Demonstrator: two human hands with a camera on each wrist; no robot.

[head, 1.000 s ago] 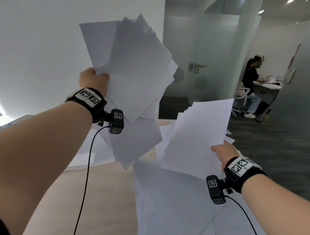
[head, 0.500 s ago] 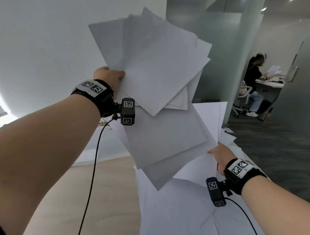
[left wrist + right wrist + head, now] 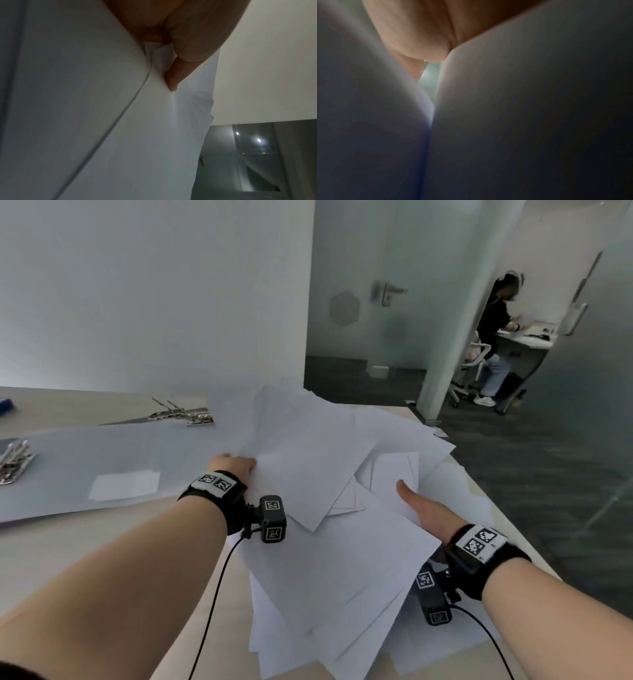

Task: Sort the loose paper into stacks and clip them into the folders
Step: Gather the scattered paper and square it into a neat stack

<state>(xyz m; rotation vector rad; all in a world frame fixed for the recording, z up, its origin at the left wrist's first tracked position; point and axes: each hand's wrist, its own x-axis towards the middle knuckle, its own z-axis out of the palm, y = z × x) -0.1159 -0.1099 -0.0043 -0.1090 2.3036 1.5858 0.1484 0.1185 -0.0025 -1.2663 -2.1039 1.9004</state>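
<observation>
A messy pile of white paper sheets (image 3: 342, 570) covers the right part of the beige table (image 3: 102, 546). My left hand (image 3: 233, 466) grips the left edge of a fanned bundle (image 3: 308, 453) lying on top of the pile; in the left wrist view its thumb (image 3: 176, 73) presses into the sheets (image 3: 102, 121). My right hand (image 3: 419, 508) holds sheets at the pile's right side, thumb on top and fingers hidden underneath. The right wrist view shows only the palm (image 3: 419, 33) between dim sheets (image 3: 522, 108). An open grey-blue folder (image 3: 102, 460) lies at the left with a metal clip (image 3: 185, 415).
A second metal clip (image 3: 13, 463) sits at the far left and a white label (image 3: 125, 486) lies on the folder. The table's right edge (image 3: 496, 508) drops to dark carpet. Beyond stand a pillar (image 3: 442, 364), a glass door (image 3: 387, 292) and a seated person (image 3: 496, 337).
Both hands came down from head height with their bundles of sheets, which now lie on the pile on the table. The folders have come into view.
</observation>
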